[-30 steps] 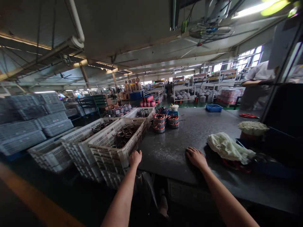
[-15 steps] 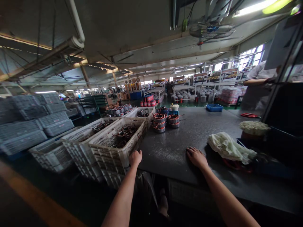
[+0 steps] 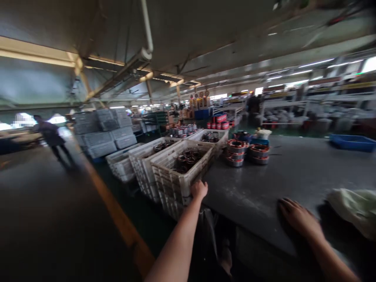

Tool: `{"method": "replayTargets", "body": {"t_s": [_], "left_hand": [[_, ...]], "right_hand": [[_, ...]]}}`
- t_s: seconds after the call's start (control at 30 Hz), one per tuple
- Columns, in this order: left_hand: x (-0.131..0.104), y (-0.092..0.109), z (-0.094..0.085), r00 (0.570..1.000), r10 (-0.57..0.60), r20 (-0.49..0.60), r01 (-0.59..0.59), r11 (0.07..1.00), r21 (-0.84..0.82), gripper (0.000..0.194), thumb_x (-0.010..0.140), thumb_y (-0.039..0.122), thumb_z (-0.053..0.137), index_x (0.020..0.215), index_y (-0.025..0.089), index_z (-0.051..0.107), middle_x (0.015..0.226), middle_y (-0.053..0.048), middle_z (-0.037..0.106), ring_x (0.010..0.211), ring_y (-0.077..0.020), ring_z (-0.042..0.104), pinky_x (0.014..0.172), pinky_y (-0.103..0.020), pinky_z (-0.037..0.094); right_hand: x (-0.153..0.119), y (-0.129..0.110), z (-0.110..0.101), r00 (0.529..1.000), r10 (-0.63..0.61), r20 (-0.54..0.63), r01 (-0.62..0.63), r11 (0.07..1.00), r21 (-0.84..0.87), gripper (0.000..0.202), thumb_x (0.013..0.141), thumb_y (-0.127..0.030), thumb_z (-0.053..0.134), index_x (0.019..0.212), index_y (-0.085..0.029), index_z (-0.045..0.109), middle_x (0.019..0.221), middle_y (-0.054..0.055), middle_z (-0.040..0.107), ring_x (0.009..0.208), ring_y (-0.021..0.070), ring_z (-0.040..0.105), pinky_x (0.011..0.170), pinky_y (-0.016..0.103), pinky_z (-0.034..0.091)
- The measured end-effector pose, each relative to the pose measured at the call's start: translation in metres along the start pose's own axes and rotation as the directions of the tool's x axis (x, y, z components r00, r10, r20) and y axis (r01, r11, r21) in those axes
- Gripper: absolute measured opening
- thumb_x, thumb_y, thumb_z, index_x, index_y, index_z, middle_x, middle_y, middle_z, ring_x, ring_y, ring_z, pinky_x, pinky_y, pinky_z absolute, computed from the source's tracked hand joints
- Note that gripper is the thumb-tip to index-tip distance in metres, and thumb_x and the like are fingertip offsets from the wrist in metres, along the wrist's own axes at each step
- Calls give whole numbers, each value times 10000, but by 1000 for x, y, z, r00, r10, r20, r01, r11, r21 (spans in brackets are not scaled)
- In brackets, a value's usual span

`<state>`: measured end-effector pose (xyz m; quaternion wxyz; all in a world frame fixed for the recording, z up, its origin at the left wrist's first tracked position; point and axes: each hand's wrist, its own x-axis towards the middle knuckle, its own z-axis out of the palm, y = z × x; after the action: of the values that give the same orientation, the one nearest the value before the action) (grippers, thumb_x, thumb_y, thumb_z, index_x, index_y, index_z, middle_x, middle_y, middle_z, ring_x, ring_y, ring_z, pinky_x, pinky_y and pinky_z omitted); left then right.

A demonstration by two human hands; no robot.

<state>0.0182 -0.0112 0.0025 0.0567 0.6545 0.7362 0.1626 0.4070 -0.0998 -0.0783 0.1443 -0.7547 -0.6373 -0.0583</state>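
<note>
Rests the right hand open, palm down, on a smooth, scuffed dark tabletop. Curls the left hand at the near left corner, beside a slatted plastic crate; cannot tell whether gripping. Shows stacked, orange-trimmed metal rings farther along the tabletop, crumpled pale cloth near right.

Dim foreground — deep shadows | strip lights, bright windows at back | motion blur — edges stretched, smeared
</note>
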Motion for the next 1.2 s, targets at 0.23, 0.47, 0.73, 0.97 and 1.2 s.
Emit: {"method": "replayTargets", "body": {"t_s": [0.23, 0.47, 0.73, 0.97, 1.2], "left_hand": [[-4, -2, 7, 1000, -13, -11, 13, 1000, -8, 421, 1000, 417, 447, 1114, 74, 662, 1013, -195, 672, 1016, -304, 641, 876, -373, 505], [-4, -1, 6, 1000, 5, -2, -5, 1000, 9, 399, 989, 417, 479, 1073, 92, 694, 1011, -171, 683, 1016, -292, 643, 882, -353, 507], [0, -2, 4, 1000, 0, -3, 0, 1000, 25, 378, 991, 419, 489, 1054, 107, 693, 989, -163, 687, 983, -296, 657, 836, -347, 519], [-8, -2, 2, 980, 182, -83, -180, 983, 26, 332, 987, 294, 500, 1278, 149, 568, 1201, -129, 613, 1139, -262, 569, 973, -351, 455], [-13, -2, 8, 951, 298, -79, -296, 954, 37, 379, 971, 310, 538, 1323, 168, 555, 1354, -119, 509, 1211, -279, 500, 1042, -375, 411]], "right_hand": [[5, 18, 19, 1000, -16, -11, 17, 997, 80, 810, 810, -594, 189, 1337, -114, 574, 1409, 126, 488, 1291, 341, 445, 1080, 508, 367], [-5, -6, -12, 986, 166, 10, -166, 986, 19, 822, 817, -619, 156, 1351, -133, 549, 1464, 165, 411, 1308, 381, 410, 1070, 573, 332], [-7, -8, -14, 986, 165, 8, -165, 986, 20, 807, 861, -594, 77, 1402, -163, 492, 1449, 78, 455, 1331, 311, 400, 1081, 519, 342], [-6, -14, -14, 982, 186, 2, -186, 981, -51, 733, 894, -530, 74, 1375, -201, 519, 1459, 80, 436, 1328, 312, 398, 1067, 531, 333], [-6, -12, -13, 970, 243, -28, -244, 970, -9, 684, 917, -533, 179, 1369, -144, 514, 1442, 159, 430, 1296, 351, 430, 1077, 508, 336]]}}
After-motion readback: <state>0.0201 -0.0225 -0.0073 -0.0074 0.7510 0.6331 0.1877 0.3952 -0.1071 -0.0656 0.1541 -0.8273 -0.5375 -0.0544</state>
